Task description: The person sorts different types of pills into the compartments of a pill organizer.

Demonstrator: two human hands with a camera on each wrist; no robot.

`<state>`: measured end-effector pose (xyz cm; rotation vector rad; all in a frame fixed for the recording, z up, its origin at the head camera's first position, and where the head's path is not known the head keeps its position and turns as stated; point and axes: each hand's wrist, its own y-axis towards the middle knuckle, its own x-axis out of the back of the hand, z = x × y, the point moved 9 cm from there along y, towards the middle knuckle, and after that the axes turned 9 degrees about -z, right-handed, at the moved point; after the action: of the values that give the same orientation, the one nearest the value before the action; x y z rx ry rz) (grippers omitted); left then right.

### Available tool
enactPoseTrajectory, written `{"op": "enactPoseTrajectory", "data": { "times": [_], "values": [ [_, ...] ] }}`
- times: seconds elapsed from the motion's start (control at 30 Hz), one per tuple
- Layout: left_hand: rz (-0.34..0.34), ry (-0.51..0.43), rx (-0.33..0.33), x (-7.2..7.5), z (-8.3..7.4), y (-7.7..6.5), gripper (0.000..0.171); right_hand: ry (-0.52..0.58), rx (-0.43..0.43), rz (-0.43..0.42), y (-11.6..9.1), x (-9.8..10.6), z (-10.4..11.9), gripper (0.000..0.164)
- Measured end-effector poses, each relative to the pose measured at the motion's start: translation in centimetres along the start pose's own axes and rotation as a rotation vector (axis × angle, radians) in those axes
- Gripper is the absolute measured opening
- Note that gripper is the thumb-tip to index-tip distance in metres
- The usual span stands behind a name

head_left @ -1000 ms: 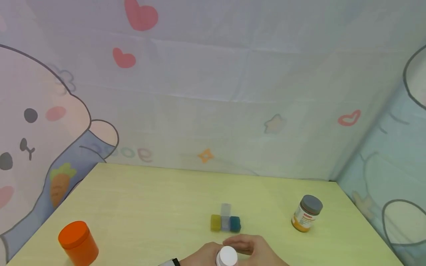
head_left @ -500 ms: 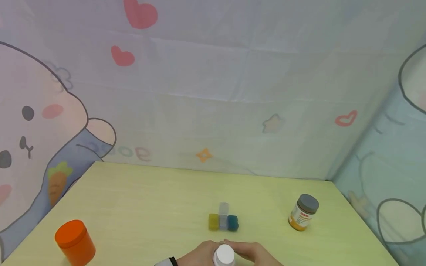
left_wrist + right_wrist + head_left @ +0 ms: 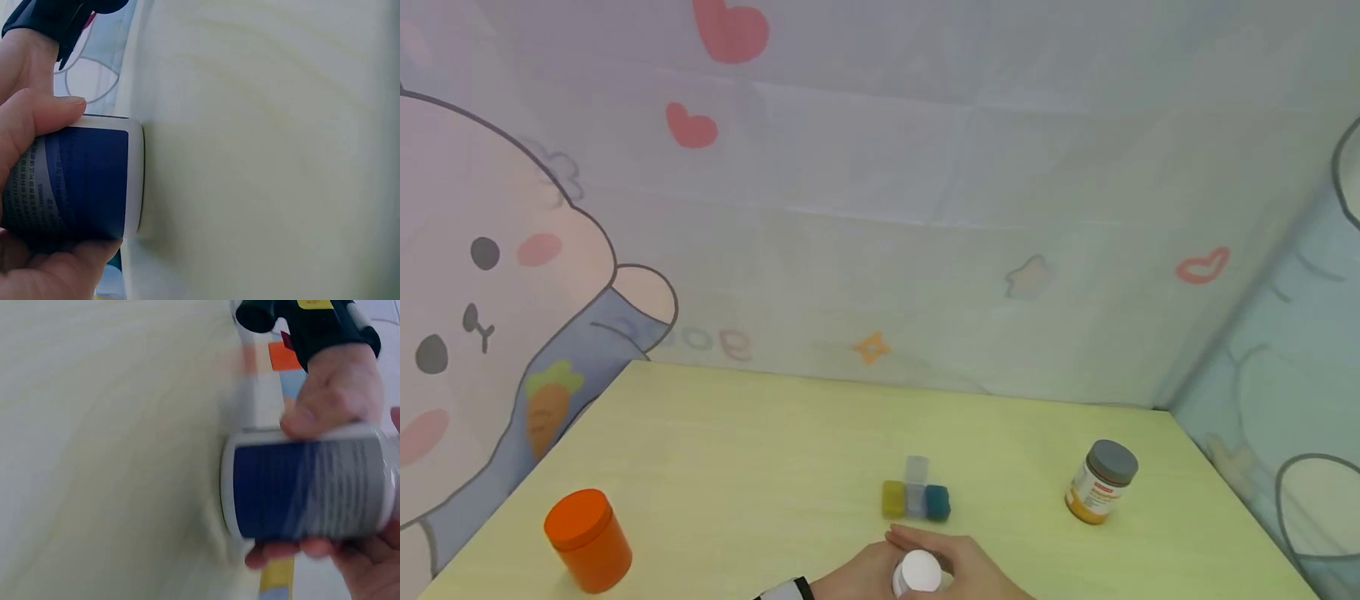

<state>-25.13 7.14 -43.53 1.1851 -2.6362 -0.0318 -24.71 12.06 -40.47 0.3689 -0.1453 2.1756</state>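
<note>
My left hand (image 3: 861, 575) grips a white bottle (image 3: 94, 175) with a blue label round its body, thumb on one side and fingers on the other. The bottle stands upright, its base right at the tabletop. My right hand (image 3: 966, 571) is at the bottle's top, its thumb and fingers curled round the white cap (image 3: 921, 572). In the right wrist view only part of the right hand (image 3: 378, 565) shows, at the right edge. Just beyond the hands is a small box (image 3: 915, 501) with yellow, clear and teal sections in a row and a clear flap behind the middle one.
An orange jar (image 3: 589, 542) with an orange lid stands at the left of the pale yellow table (image 3: 760, 450). At the right stands a jar (image 3: 1101, 483) with a grey lid and a white and orange label. A printed cloth (image 3: 910, 183) hangs behind the table.
My right hand has closed in from the right, its thumb now against the white cap. The left hand keeps its hold on the bottle. The head view has shifted slightly.
</note>
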Motion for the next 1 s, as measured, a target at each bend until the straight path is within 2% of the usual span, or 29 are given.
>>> {"op": "enactPoseTrajectory", "data": {
  "times": [0.07,0.13,0.2,0.27,0.33,0.37,0.5,0.57,0.6,0.67,0.77,0.83,0.9,1.0],
  "values": [
    [-0.035,0.041,0.037,0.2,0.2,0.0,0.019,0.024,-0.047,-0.042,-0.6,1.1,-0.4,0.056],
    [-0.057,0.041,0.096,0.4,0.5,-0.1,0.017,0.032,-0.042,-0.077,-1.0,2.1,-0.3,0.050],
    [-0.077,0.063,0.099,0.7,0.5,-0.2,0.018,0.021,0.037,-0.093,-1.4,2.8,0.3,0.043],
    [-0.075,0.043,0.122,0.8,0.5,-0.3,0.021,0.024,0.115,-0.098,-1.6,3.1,0.9,0.037],
    [-0.074,0.027,0.133,0.7,0.5,-0.4,0.022,0.033,0.154,-0.091,-1.8,3.1,1.2,0.034],
    [-0.068,0.004,0.142,0.5,0.5,-0.4,0.023,0.052,0.145,-0.080,-1.9,3.1,1.1,0.034],
    [-0.050,-0.043,0.177,-0.1,0.6,-0.6,0.025,0.135,-0.045,-0.072,-2.4,2.7,-0.5,0.038],
    [-0.046,-0.043,0.174,-0.1,0.6,-0.6,0.027,0.161,-0.113,-0.069,-2.4,2.3,-1.2,0.043],
    [-0.050,-0.024,0.158,0.0,0.6,-0.6,0.026,0.151,-0.121,-0.066,-2.3,2.2,-1.4,0.046],
    [-0.056,0.023,0.114,0.2,0.4,-0.4,0.023,0.158,-0.120,-0.050,-2.0,1.7,-1.4,0.051],
    [-0.033,0.011,0.081,0.0,0.3,-0.2,0.022,0.137,-0.100,-0.025,-1.3,0.9,-1.2,0.057],
    [-0.007,-0.029,0.066,-0.2,0.3,-0.2,0.023,0.147,-0.107,-0.014,-0.9,0.4,-1.0,0.058],
    [0.020,-0.118,0.070,-0.6,0.2,-0.2,0.027,0.130,-0.104,-0.015,-0.5,0.2,-0.8,0.059],
    [0.024,-0.149,0.055,-0.5,0.0,-0.2,0.027,0.119,-0.078,-0.011,-0.2,0.0,-0.3,0.056]
  ]
}}
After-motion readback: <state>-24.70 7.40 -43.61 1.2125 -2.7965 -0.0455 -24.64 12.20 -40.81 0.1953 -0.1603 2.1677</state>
